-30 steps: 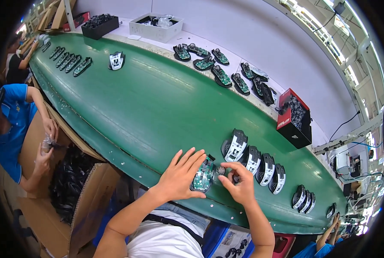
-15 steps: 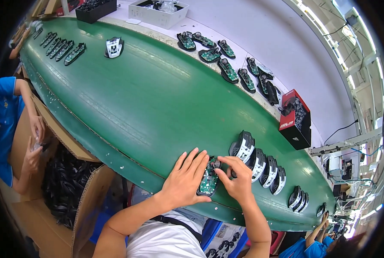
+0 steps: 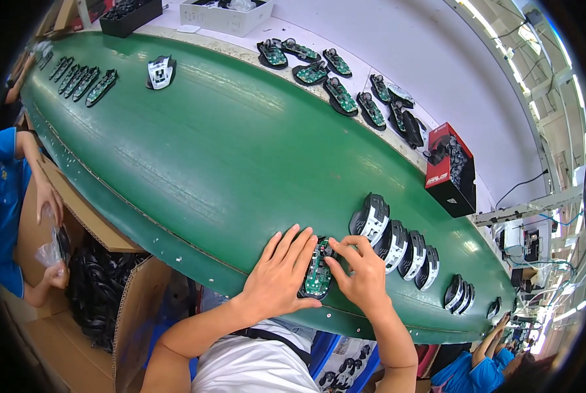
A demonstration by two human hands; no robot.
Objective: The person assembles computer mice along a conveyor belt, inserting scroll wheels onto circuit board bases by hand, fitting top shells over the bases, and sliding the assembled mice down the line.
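Right hand (image 3: 366,275) has its thumb and forefinger close together at the upper end of the green circuit board in an oval black plastic base (image 3: 318,278); a second ago it held a small grey round wheel just beside it. Fingers now hide the wheel, so I cannot tell whether they grip it. Left hand (image 3: 274,276) still lies flat, fingers extended, against the board's left side, seemingly steadying it. The board rests near the front edge of the smooth green surface (image 3: 227,150). Work appears to have passed from bringing the wheel over to fitting it.
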